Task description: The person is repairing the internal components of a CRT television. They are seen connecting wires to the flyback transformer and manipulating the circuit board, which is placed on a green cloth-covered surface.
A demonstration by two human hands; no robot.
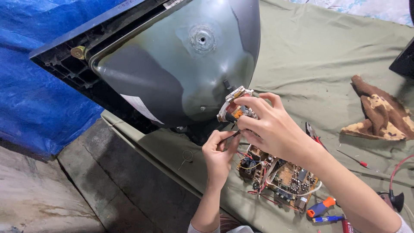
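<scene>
Picture tube [181,64] already bared, circuit board [280,177] lying out on the cloth [310,64]. Right hand [267,125] grips the neck assembly [233,105], still attached; left hand [217,153] pinches a thin tool [230,136] at it.

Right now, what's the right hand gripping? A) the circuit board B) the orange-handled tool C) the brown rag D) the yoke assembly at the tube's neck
D: the right hand closes on the white-framed yoke assembly at the neck of the grey picture tube.
</scene>
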